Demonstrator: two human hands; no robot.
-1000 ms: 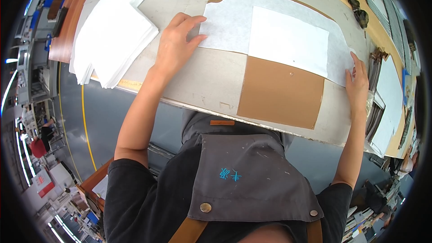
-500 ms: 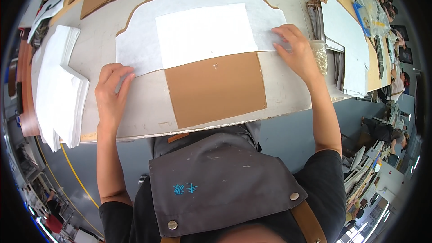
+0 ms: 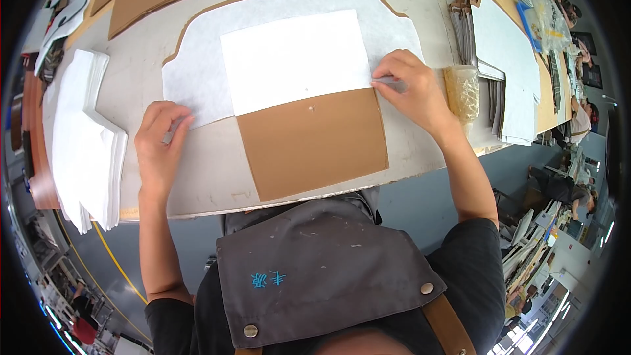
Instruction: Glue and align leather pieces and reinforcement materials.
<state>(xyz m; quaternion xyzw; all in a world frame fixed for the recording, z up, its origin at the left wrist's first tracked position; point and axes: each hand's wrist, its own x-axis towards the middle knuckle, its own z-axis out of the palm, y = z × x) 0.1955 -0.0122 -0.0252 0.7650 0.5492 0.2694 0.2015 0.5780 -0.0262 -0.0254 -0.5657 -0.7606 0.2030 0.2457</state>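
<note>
Pale sheet [image 3: 196, 66] spread over a brown panel [image 3: 312, 148]
It lies between my left hand [image 3: 156, 144], near its lower-left corner, grip unclear from here, and my right hand [image 3: 415, 92], pinching its lower edge.

A smooth, matt surface is shown by the brown panel [image 3: 312, 148], a papery one by the white sheet [image 3: 296, 62]. Glossy, crinkled plastic is seen on the right packet [image 3: 463, 94]; shiny metal snaps [image 3: 250, 331] are set in the near cloth apron [image 3: 328, 263].
</note>
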